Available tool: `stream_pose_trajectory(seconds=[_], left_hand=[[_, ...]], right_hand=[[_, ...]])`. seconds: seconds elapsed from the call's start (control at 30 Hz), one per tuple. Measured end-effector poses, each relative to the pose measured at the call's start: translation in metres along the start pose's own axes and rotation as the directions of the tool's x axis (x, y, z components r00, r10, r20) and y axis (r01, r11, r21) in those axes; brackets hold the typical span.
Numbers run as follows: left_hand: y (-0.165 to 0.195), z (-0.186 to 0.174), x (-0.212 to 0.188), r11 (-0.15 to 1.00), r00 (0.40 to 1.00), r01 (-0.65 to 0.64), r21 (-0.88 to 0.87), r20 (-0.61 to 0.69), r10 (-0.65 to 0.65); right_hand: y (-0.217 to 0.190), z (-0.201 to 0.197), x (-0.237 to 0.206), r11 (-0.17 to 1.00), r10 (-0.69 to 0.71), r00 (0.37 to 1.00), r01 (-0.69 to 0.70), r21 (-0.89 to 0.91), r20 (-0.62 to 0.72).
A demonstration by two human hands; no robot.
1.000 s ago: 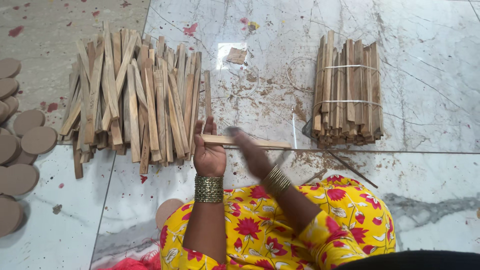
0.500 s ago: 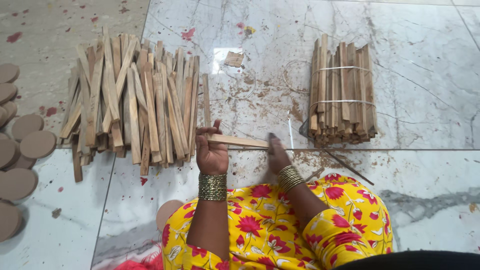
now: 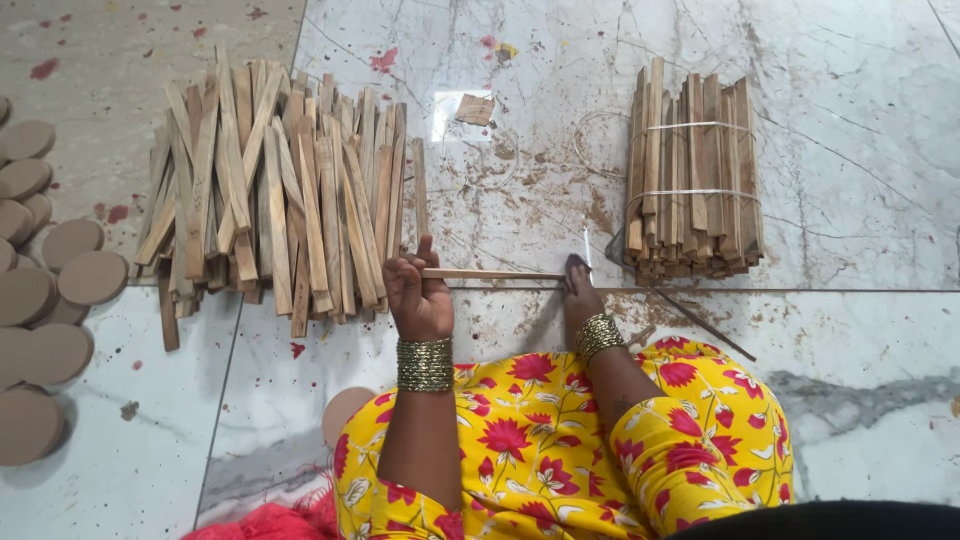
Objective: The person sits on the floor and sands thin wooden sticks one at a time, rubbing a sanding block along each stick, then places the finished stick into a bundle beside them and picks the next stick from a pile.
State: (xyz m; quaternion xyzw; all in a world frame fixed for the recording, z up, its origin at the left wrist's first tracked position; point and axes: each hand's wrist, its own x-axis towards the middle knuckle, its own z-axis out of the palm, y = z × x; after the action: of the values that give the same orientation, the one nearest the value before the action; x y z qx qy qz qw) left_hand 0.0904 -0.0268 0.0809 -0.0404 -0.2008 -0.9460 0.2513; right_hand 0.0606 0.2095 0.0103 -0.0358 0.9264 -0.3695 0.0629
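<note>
Our left hand (image 3: 418, 298) is gripping one end of a thin stick (image 3: 490, 274), and our right hand (image 3: 580, 290) is closing on the other end. We are holding the stick flat, just beside the loose pile (image 3: 275, 195) and near the tied bundle (image 3: 692, 180).

The marble floor (image 3: 850, 60) carries a loose pile of wooden sticks (image 3: 270, 200), a tied bundle (image 3: 692, 185), and brown discs (image 3: 50, 290).
</note>
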Motion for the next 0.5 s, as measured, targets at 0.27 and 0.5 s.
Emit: stream_pose_trajectory(seconds=[0.27, 0.5], left_hand=[[-0.009, -0.003, 0.000, 1.000, 1.000, 0.015, 0.026, -0.016, -0.015], [-0.009, -0.009, 0.000, 1.000, 0.995, 0.027, -0.001, -0.095, -0.027]], right_hand=[[-0.049, 0.013, -0.013, 0.810, -0.584, 0.811, 0.581, 0.077, 0.035], [-0.035, -0.020, 0.001, 0.924, -0.380, 0.922, 0.381, 0.006, -0.070]])
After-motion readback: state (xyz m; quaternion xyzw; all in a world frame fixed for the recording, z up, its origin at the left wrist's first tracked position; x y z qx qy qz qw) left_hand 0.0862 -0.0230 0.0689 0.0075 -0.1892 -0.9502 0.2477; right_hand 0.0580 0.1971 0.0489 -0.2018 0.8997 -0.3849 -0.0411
